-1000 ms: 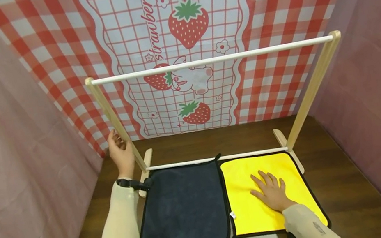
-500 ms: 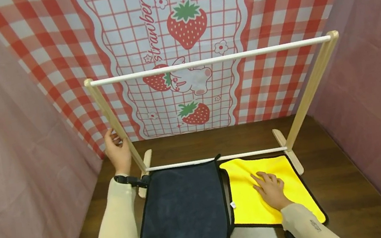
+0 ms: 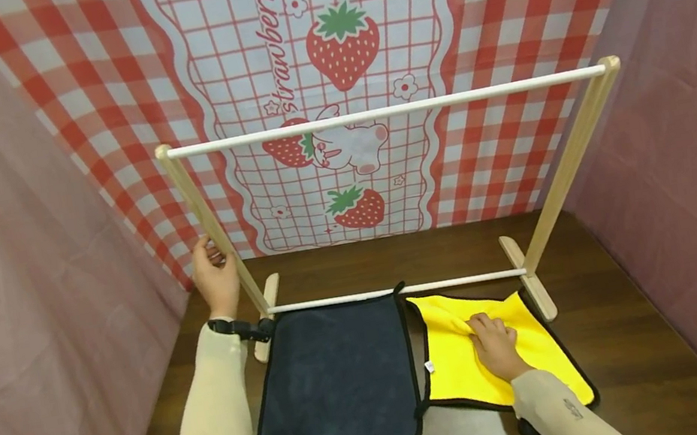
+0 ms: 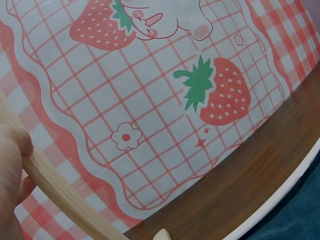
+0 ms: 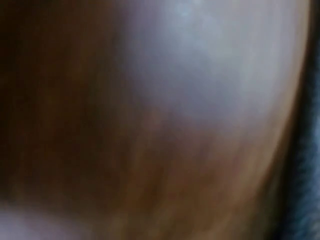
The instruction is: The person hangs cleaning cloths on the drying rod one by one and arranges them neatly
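A right hand (image 3: 498, 350) gathers a yellow cloth (image 3: 456, 375) into ridges on the wooden table (image 3: 621, 341), where a second ago we saw it spread flat beneath splayed fingers. The fingers have since drawn together and bent, and they now pinch a raised fold near the middle of the fabric.

The cloth lies toward the table's near right corner, black edging and white tag (image 3: 430, 366) in view. Its left side has pulled away from the dark cloth (image 3: 333, 379), so we see a wedge of table between the two at the far end; at the near end their edges still about meet. The dark cloth has kept its place to the left, flat.

We judge that the work has passed from resting on the fabric to taking hold of it, though most of it remains down on the surface. The right wrist's picture is a brown blur, so we cannot say how firm that pinch is.

At the table's left edge, the left hand (image 3: 218, 280) has barely shifted, thumb and fingers clamped on the left post (image 3: 191, 197) of a wooden rack (image 3: 568, 171). The rack itself, we note, stands in the same spot, upright behind both cloths.
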{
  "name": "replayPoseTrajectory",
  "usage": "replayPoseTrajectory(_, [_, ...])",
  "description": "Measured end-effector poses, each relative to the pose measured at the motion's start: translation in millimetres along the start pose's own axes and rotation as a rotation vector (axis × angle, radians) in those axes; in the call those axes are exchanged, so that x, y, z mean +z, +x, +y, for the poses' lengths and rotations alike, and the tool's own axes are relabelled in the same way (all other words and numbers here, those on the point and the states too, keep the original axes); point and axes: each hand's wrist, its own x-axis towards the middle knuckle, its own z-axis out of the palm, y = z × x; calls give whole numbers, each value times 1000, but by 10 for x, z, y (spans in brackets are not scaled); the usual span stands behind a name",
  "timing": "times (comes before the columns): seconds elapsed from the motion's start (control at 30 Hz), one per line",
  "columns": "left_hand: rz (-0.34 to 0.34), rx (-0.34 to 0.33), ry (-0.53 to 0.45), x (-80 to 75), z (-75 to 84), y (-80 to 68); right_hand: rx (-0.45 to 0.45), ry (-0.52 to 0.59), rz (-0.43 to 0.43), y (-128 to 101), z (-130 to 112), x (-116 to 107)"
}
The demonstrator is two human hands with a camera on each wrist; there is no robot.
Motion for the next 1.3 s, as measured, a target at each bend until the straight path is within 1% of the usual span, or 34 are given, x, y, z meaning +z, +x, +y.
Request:
replayPoseTrajectory(0.13, [1, -10, 21, -8, 13, 8, -37, 7, 40, -3, 10, 5])
replayPoseTrajectory(0.27, [-13, -12, 21, -21, 27, 14, -55, 24, 52, -6, 19, 2])
replayPoseTrajectory(0.57, [-47, -6, 20, -44, 5, 27, -40, 64, 36, -1, 0, -14])
replayPoseTrajectory(0.8, [-59, -7, 18, -51, 9, 30, -42, 113, 59, -12, -10, -50])
replayPoseTrajectory(1.07, [-65, 18, 15, -57, 24, 37, -35, 152, 99, -48, -21, -63])
replayPoseTrajectory(1.3, [-73, 12, 25, -67, 25, 40, -18, 188, 115, -52, -42, -115])
